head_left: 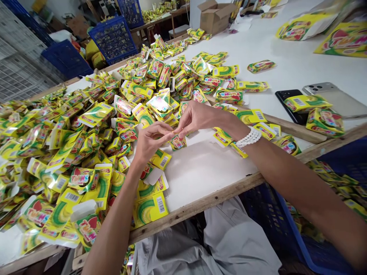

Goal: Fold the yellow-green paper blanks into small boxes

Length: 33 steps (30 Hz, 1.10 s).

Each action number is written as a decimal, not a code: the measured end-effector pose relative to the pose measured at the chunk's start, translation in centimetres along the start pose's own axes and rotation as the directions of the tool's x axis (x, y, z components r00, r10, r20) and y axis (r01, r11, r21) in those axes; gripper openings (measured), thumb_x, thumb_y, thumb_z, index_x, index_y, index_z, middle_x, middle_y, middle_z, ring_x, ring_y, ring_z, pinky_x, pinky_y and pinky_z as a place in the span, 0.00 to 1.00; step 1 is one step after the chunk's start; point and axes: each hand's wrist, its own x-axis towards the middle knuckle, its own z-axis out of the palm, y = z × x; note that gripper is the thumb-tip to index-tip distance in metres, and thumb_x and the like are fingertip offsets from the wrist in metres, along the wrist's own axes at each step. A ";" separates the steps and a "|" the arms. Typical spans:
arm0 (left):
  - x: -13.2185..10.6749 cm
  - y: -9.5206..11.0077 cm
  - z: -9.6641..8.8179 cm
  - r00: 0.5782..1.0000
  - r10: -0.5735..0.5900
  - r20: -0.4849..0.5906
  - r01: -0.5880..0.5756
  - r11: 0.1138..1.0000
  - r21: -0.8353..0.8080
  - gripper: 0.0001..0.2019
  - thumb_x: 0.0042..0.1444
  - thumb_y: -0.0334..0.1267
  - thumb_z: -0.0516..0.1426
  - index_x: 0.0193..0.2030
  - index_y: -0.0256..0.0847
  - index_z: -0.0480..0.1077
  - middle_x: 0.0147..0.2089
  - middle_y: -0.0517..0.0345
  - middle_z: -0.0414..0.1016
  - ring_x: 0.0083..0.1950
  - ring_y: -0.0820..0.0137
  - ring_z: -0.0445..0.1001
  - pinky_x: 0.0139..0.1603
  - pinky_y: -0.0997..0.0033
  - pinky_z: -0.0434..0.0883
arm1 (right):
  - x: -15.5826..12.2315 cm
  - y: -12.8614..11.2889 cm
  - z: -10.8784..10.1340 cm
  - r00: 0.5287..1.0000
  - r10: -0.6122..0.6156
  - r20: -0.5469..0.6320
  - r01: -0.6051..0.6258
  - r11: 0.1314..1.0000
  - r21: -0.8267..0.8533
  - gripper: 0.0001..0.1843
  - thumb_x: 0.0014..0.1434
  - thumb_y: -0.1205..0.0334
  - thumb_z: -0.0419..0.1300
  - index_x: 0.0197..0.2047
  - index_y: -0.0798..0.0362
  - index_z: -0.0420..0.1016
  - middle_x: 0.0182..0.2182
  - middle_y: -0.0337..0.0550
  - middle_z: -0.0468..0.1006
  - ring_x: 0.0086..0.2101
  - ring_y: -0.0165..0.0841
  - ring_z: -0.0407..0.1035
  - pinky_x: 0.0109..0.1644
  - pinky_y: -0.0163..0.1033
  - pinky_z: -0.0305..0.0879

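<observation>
My left hand [150,139] and my right hand [197,117] meet over the white tabletop [197,172]. Between their fingertips is a small yellow-and-green printed carton [178,143]. Both hands pinch it near its upper end, which the fingers partly hide. Flat and half-folded cartons of the same print [150,209] lie under and beside my left forearm. A white beaded bracelet [249,138] circles my right wrist. Just beyond the hands, a large heap of these cartons [160,105] spreads back and to the left.
Two phones [335,99] lie at the right, with cartons partly on them. A wooden strip [295,128] and the table's wooden edge [197,204] border the work area. Below right stands a blue crate [298,233] of cartons. An open cardboard box [215,17] sits at the back.
</observation>
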 end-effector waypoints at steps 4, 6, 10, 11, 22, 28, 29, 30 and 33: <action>0.2 -0.3 -0.8 0.994 0.061 0.089 -0.058 0.998 -0.035 0.14 0.52 0.46 0.76 0.26 0.40 0.81 0.41 0.50 0.84 0.44 0.65 0.82 0.48 0.66 0.78 | 0.1 0.3 0.4 0.996 -0.074 0.052 0.077 0.995 -0.068 0.11 0.50 0.58 0.76 0.34 0.57 0.90 0.24 0.43 0.83 0.25 0.29 0.69 0.28 0.35 0.59; 0.3 -0.4 -1.2 0.994 0.053 0.099 -0.050 0.998 -0.039 0.12 0.52 0.45 0.75 0.29 0.40 0.82 0.42 0.49 0.84 0.45 0.66 0.82 0.46 0.67 0.78 | 0.2 0.3 0.8 0.992 -0.126 -0.007 0.126 0.989 -0.076 0.09 0.52 0.60 0.74 0.33 0.58 0.89 0.25 0.45 0.83 0.27 0.30 0.69 0.30 0.35 0.61; 0.3 -0.3 -1.5 0.995 0.024 0.095 -0.026 0.999 0.029 0.08 0.54 0.42 0.74 0.34 0.40 0.85 0.45 0.48 0.84 0.44 0.67 0.82 0.43 0.71 0.77 | 0.4 0.3 1.5 0.978 -0.194 -0.074 0.187 0.978 -0.095 0.05 0.53 0.66 0.68 0.29 0.59 0.86 0.25 0.44 0.82 0.27 0.29 0.68 0.32 0.36 0.62; 0.2 -0.2 -1.4 0.996 0.022 0.081 -0.025 0.999 0.039 0.08 0.54 0.42 0.73 0.34 0.40 0.84 0.45 0.49 0.84 0.44 0.68 0.81 0.42 0.71 0.76 | 0.4 0.3 1.6 0.979 -0.191 -0.072 0.183 0.977 -0.106 0.05 0.53 0.68 0.67 0.29 0.59 0.85 0.25 0.43 0.81 0.26 0.28 0.66 0.32 0.36 0.61; 0.2 -0.9 -1.0 0.998 -0.005 -0.060 0.011 0.995 0.102 0.17 0.55 0.52 0.72 0.39 0.39 0.86 0.46 0.48 0.86 0.43 0.66 0.83 0.43 0.70 0.81 | 0.9 1.0 3.0 0.946 -0.248 -0.208 0.194 0.949 -0.248 0.09 0.55 0.65 0.70 0.26 0.56 0.75 0.22 0.37 0.77 0.25 0.27 0.65 0.30 0.34 0.58; 0.0 -0.6 -0.7 0.994 0.054 -0.093 -0.038 0.986 0.163 0.15 0.54 0.50 0.74 0.40 0.41 0.88 0.41 0.51 0.87 0.37 0.68 0.82 0.41 0.69 0.81 | 0.9 1.2 2.6 0.956 -0.219 -0.197 0.195 0.971 -0.136 0.06 0.56 0.63 0.68 0.30 0.56 0.81 0.28 0.44 0.84 0.28 0.32 0.76 0.34 0.35 0.69; 0.1 -0.4 -0.7 0.993 0.073 -0.090 -0.056 0.983 0.174 0.14 0.53 0.49 0.74 0.39 0.42 0.88 0.40 0.51 0.87 0.37 0.68 0.82 0.41 0.69 0.81 | 0.9 1.1 2.6 0.958 -0.217 -0.190 0.196 0.973 -0.122 0.08 0.57 0.61 0.68 0.29 0.57 0.81 0.27 0.44 0.84 0.28 0.32 0.75 0.34 0.35 0.69; 0.1 -0.4 -0.8 0.993 0.081 -0.080 -0.066 0.982 0.177 0.13 0.53 0.49 0.74 0.38 0.42 0.88 0.39 0.51 0.87 0.37 0.67 0.82 0.40 0.69 0.80 | 0.8 0.9 2.7 0.959 -0.214 -0.184 0.196 0.974 -0.110 0.09 0.57 0.60 0.68 0.29 0.57 0.81 0.26 0.44 0.83 0.27 0.31 0.74 0.33 0.35 0.69; 0.3 -0.3 -1.1 0.997 0.068 -0.035 -0.062 0.989 0.137 0.14 0.50 0.52 0.75 0.35 0.44 0.88 0.39 0.51 0.86 0.38 0.66 0.82 0.39 0.68 0.79 | 0.6 0.3 2.8 0.965 -0.210 -0.155 0.192 0.973 -0.127 0.11 0.58 0.60 0.68 0.28 0.56 0.80 0.25 0.43 0.82 0.26 0.30 0.72 0.32 0.35 0.68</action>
